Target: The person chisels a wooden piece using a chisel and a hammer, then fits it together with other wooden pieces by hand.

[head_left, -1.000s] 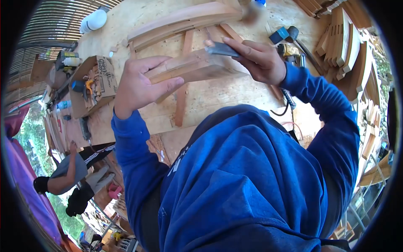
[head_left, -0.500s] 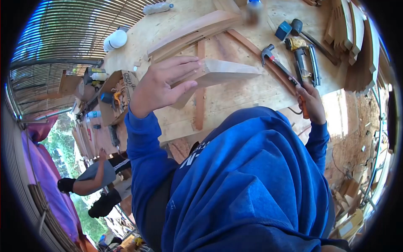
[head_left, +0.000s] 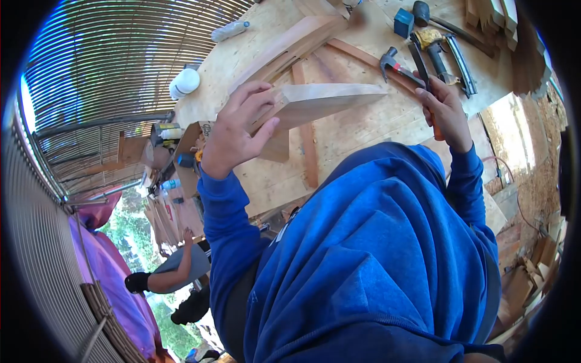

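Note:
My left hand [head_left: 236, 130] grips the near end of a pale wooden board [head_left: 333, 104], fingers over the top and thumb below. The board is tilted above the workbench [head_left: 357, 130], its far end reaching toward my right hand. My right hand [head_left: 446, 109] is closed around the orange handle of a tool with a long dark flat blade [head_left: 419, 60] pointing away from me; its exact kind is unclear. Just left of that blade lies a claw hammer [head_left: 390, 60] with a red and black handle. A yellow and black nail gun [head_left: 433, 48] lies beyond my right hand.
A blue box [head_left: 403, 23] and a black mallet [head_left: 422, 12] stand at the back right, near stacked wooden pieces [head_left: 496, 18]. Long wooden pieces [head_left: 290, 45] lie across the bench. A white container [head_left: 184, 83] is at the left edge. Another person [head_left: 175, 269] is at lower left.
My right hand has raised the orange-handled tool, and its dark blade now shows upright beside the hammer. The board's tilt has shifted slightly in my left hand. The whole view has turned a little.

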Motion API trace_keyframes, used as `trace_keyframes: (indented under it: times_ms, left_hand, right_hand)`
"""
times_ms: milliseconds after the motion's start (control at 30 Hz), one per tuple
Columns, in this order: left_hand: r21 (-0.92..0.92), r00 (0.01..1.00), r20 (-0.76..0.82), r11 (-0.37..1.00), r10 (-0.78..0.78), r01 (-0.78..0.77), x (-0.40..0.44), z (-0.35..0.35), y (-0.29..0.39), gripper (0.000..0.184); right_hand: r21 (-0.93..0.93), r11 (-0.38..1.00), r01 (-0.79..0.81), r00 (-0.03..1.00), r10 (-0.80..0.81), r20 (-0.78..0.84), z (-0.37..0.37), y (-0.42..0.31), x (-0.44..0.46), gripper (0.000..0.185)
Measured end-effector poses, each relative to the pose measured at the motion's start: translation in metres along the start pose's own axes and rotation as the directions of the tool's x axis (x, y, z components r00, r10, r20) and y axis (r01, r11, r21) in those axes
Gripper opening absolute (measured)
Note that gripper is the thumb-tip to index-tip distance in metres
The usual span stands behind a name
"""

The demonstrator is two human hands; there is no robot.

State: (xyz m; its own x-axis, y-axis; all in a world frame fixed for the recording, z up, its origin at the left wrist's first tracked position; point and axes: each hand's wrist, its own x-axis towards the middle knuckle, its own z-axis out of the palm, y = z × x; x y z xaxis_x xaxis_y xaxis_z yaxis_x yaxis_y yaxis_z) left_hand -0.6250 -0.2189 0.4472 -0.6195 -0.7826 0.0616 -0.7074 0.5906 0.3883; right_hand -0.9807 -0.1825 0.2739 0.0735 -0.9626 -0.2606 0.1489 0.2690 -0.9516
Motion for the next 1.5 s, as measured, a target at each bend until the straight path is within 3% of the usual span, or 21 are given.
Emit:
trace_keyframes:
  times_ms: [67,167,267,367,433,467,533,633,700,733,800,867,933,967,1000,1067,1133,1200,1333,1433,1500]
  left_hand:
    - [0.029,1.000,0.013,1.000,-0.006,0.005,0.001,0.002,0.001,0.027]
    - [-0.067,0.995,0.087,0.996,-0.045,0.051,0.002,0.007,-0.003,0.027]
    - [-0.171,0.999,-0.047,0.985,0.026,-0.033,0.003,0.006,0.001,0.030]
    - [-0.030,0.995,-0.078,0.998,-0.054,0.052,-0.003,-0.002,0.003,0.034]
    - [0.022,0.993,-0.081,0.996,0.084,-0.082,-0.010,0.005,-0.009,0.038]
    - [0.019,0.992,-0.103,0.997,0.070,-0.069,-0.012,0.006,-0.006,0.038]
    - [0.062,0.969,-0.224,0.994,0.102,-0.091,-0.014,0.010,0.004,0.037]
    - [-0.034,0.937,-0.345,0.998,-0.054,0.045,-0.027,0.007,0.017,0.035]
    - [-0.022,0.881,-0.463,0.995,-0.100,0.102,-0.045,0.012,0.014,0.035]
    - [-0.008,0.838,-0.536,0.992,-0.108,0.122,-0.054,0.015,0.011,0.035]
    - [-0.035,0.770,-0.611,0.978,-0.182,0.204,-0.073,0.027,0.012,0.037]
    - [-0.158,0.651,-0.704,0.956,-0.285,0.248,-0.091,0.040,0.011,0.040]
    - [-0.267,0.571,-0.728,0.924,-0.380,0.274,-0.108,0.054,0.011,0.042]
    - [-0.366,0.520,-0.724,0.891,-0.454,0.268,-0.116,0.061,0.010,0.043]
    - [-0.374,0.495,-0.734,0.885,-0.466,0.278,-0.123,0.066,0.010,0.043]
    - [-0.452,0.446,-0.716,0.844,-0.537,0.290,-0.133,0.075,0.010,0.045]
    - [-0.463,0.421,-0.711,0.826,-0.563,0.322,-0.140,0.079,0.011,0.045]
    - [-0.475,0.395,-0.709,0.809,-0.584,0.345,-0.147,0.079,0.011,0.045]
    - [-0.494,0.410,-0.681,0.795,-0.606,0.353,-0.167,0.079,-0.006,0.041]
    - [-0.520,0.437,-0.672,0.801,-0.597,0.296,-0.176,0.077,-0.031,0.039]
    - [-0.537,0.463,-0.668,0.808,-0.582,0.241,-0.175,0.073,-0.057,0.037]
  right_hand:
    - [-0.001,1.000,0.000,1.000,0.000,-0.009,-0.001,0.001,-0.001,0.041]
    - [-0.057,0.998,-0.001,1.000,0.001,-0.008,-0.007,0.006,-0.003,0.041]
    - [-0.045,0.999,0.004,1.000,-0.004,0.000,-0.014,0.013,-0.002,0.041]
    - [-0.101,0.995,0.011,0.999,-0.015,-0.045,-0.023,0.027,0.007,0.042]
    - [-0.353,0.935,0.038,0.999,-0.043,-0.007,-0.039,0.047,0.024,0.045]
    - [-0.370,0.928,0.048,0.999,-0.047,0.011,-0.050,0.063,0.040,0.045]
    - [-0.690,0.722,0.050,0.996,-0.087,-0.019,-0.068,0.092,0.075,0.049]
    - [-0.821,0.560,0.114,0.974,-0.225,-0.018,-0.067,0.093,0.109,0.054]
    - [-0.871,0.398,0.287,0.880,-0.469,0.075,-0.060,0.083,0.124,0.057]
    - [-0.878,0.353,0.323,0.831,-0.549,0.085,-0.052,0.075,0.127,0.057]
    - [-0.683,0.715,0.151,0.953,-0.287,-0.091,-0.025,0.038,0.115,0.048]
    - [-0.549,0.793,0.264,0.946,-0.325,-0.016,-0.010,0.035,0.108,0.044]
    - [-0.626,0.751,0.211,0.965,-0.263,0.010,0.000,0.041,0.101,0.035]
    - [-0.481,0.873,0.076,0.997,-0.083,0.007,0.001,0.051,0.102,0.027]
    - [-0.447,0.894,0.034,0.999,-0.029,0.018,0.006,0.052,0.098,0.022]
    - [-0.344,0.933,0.106,0.994,-0.103,0.029,0.008,0.072,0.095,0.021]
    - [-0.522,0.785,0.333,0.943,-0.286,0.171,0.012,0.074,0.095,0.020]
    - [-0.422,0.848,0.320,0.946,-0.268,0.180,0.021,0.066,0.097,0.028]
    - [-0.361,0.871,0.333,0.937,-0.264,0.228,0.093,-0.037,0.071,0.030]
    - [-0.294,0.728,0.620,0.784,-0.554,0.280,0.141,-0.076,0.053,0.028]
    - [-0.324,0.684,0.653,0.756,-0.617,0.220,0.159,-0.087,0.036,0.028]
